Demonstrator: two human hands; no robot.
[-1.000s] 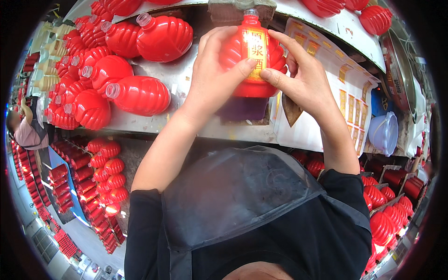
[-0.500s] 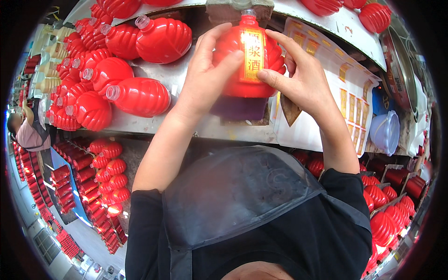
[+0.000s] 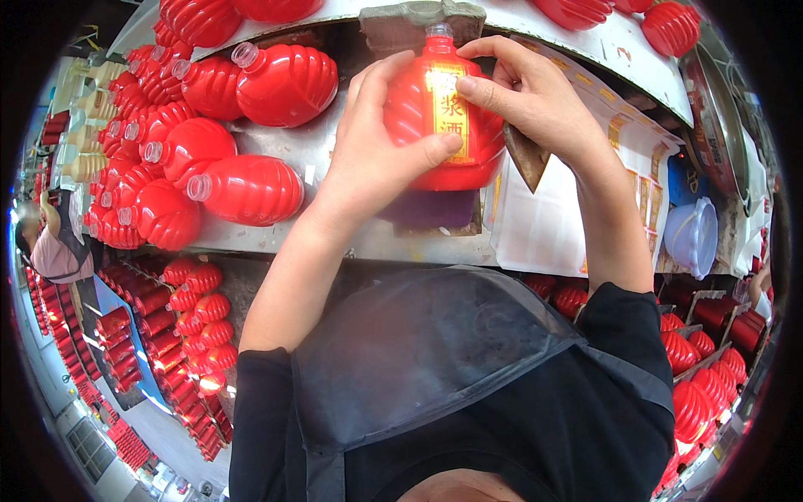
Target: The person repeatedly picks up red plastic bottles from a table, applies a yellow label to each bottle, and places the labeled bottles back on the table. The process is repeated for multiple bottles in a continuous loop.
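Observation:
A red ribbed plastic bottle (image 3: 406,105) stands upright at the middle of the bench, its clear neck uppermost. Down its front runs a yellow label with red characters (image 3: 452,105). My left hand (image 3: 368,138) wraps the bottle's left side, the thumb pressing near the label's lower end. At the upper right, my right hand (image 3: 535,96) has its thumb on the label's upper part and its index finger near the bottle's shoulder. A brown, pointed flat tool (image 3: 529,159) juts out below the right hand, apparently held by its curled fingers; its upper end is hidden.
Several red bottles (image 3: 251,191) lie at the left of the metal bench (image 3: 322,243). Label sheets (image 3: 544,222) are spread on the right, beside a pale blue bucket (image 3: 691,238). A dark purple block (image 3: 431,209) sits below the bottle. Another person (image 3: 63,247) is at far left.
My right thumb has moved up the label, and the pointed tool has risen with that hand. My left thumb has slid down to the label's lower part. The bottle sits slightly lower in view.

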